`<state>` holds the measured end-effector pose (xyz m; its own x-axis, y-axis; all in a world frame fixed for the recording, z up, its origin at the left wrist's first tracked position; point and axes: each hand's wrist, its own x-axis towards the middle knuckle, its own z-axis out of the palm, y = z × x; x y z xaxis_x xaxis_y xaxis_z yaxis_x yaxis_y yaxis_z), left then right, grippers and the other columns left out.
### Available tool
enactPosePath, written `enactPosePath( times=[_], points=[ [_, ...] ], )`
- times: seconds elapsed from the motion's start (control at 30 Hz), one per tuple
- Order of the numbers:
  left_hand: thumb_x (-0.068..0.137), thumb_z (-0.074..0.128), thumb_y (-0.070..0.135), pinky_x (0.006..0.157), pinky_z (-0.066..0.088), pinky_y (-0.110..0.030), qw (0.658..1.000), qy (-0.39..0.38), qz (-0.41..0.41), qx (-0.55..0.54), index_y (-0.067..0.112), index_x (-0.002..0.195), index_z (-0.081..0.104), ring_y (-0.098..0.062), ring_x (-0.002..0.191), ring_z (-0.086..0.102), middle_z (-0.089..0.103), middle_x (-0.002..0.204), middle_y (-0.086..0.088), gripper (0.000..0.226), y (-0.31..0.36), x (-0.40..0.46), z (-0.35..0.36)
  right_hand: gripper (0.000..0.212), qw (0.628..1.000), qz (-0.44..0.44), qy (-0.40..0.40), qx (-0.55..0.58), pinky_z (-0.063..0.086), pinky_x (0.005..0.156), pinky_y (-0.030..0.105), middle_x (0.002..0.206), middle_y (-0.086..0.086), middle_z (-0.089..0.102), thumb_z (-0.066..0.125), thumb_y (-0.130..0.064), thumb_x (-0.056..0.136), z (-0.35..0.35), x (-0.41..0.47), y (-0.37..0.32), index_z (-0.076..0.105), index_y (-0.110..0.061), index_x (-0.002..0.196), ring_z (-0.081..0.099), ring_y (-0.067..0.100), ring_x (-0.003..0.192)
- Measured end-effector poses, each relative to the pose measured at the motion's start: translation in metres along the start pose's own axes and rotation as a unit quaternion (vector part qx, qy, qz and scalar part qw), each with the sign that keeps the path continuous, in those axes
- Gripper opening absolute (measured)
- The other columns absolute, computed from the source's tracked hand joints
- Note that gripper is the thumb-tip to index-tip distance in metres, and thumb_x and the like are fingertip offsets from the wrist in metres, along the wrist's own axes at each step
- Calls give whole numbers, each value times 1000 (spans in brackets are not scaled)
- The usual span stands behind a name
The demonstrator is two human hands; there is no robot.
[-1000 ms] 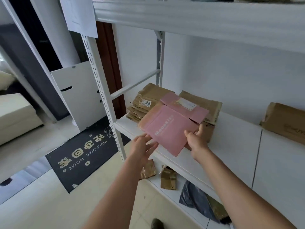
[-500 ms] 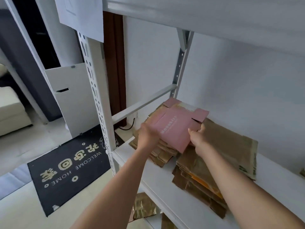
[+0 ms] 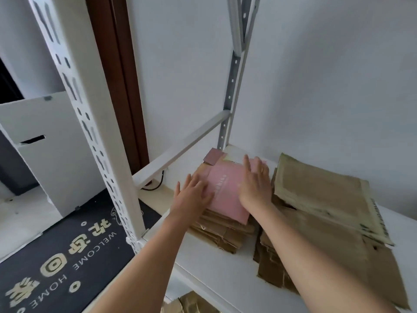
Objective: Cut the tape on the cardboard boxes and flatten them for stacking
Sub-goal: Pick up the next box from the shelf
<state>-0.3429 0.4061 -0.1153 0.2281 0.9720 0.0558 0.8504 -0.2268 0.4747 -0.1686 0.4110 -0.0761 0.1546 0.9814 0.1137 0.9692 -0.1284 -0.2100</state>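
Pink flattened box (image 3: pixel 225 188), held in air half second earlier, now lay atop left stack of brown flattened boxes (image 3: pixel 222 231) on white shelf (image 3: pixel 216 267). Left hand (image 3: pixel 191 195) and right hand (image 3: pixel 253 184) pressed it, fingers straight and spread. Larger cardboard pile (image 3: pixel 327 211) just beside; print on pink box blurred, possibly brand name.

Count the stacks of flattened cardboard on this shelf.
2. The left stack lies under the pink box; the right stack sits beside it toward the wall. More may lie out of frame.

Hands (image 3: pixel 194 195) apparently flat on pink box (image 3: pixel 225 195)
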Motion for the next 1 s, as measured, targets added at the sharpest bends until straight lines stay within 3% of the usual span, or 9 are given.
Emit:
enactPosePath(
  times=[0.1,0.23,0.33,0.47,0.53,0.63,0.7,0.87,1.0],
  points=[
    [102,35,47,119,-8,-37,999,-13,37,12,22,143,39,-10,151,1,18,163,3,48,-7,3,1,67,990,-39,-137,12,-6,120,47,163,7,-19,19,-48,105,26,0,-2,-10,-17,157,-16,28,150],
    [104,28,48,119,-8,-33,995,-36,67,67,24,152,26,-12,151,-4,8,165,1,54,-10,3,5,74,987,-10,-160,23,-13,118,43,161,3,-25,2,-62,98,55,-3,7,-15,-18,155,-22,19,149],
    [105,19,48,120,-10,-37,987,-57,79,126,24,157,7,-17,150,-13,-6,165,-2,59,-12,-1,2,72,990,-6,-142,15,-13,117,42,162,2,-24,2,-62,98,56,-1,4,-15,-19,155,-21,18,149],
    [106,18,42,123,-3,-47,972,-101,79,199,21,157,-4,-26,150,-16,-13,164,-9,60,-1,-10,-9,73,980,-10,-197,-22,-11,119,45,160,6,-27,8,-59,101,30,-4,-4,-17,-17,154,-22,22,149],
    [107,20,39,123,0,-47,976,-96,68,185,19,158,1,-27,151,-8,-6,165,-11,58,11,-8,-25,76,978,-26,-200,-46,-8,120,46,160,10,-27,15,-58,102,6,-2,-11,-16,-14,155,-21,26,149],
    [107,23,35,123,6,-46,984,-40,73,160,17,155,16,-27,151,8,9,163,-14,52,32,-4,-48,76,988,-64,-127,-64,-12,118,43,161,10,-25,22,-56,102,-33,-17,-18,-13,-14,156,-21,26,149],
    [106,25,32,123,7,-49,982,-29,83,166,16,154,18,-30,151,9,9,163,-15,51,52,-6,-60,75,993,-61,-90,-53,-17,113,40,160,8,-27,22,-56,102,-60,-36,-12,-14,-17,156,-24,23,148],
    [106,27,36,121,4,-57,975,-98,109,167,16,151,23,-36,151,1,2,164,-14,49,123,-19,-76,74,993,46,-107,-27,-13,115,50,160,5,-27,26,-56,101,-122,-101,45,-17,-26,154,-24,26,147],
    [105,32,32,120,5,-57,961,-124,193,156,16,147,33,-31,150,5,5,163,-10,46,217,-42,-61,73,980,161,-118,-8,-13,117,53,161,5,-26,25,-56,102,-165,-167,128,-14,-23,156,-25,25,148]
  ],
)
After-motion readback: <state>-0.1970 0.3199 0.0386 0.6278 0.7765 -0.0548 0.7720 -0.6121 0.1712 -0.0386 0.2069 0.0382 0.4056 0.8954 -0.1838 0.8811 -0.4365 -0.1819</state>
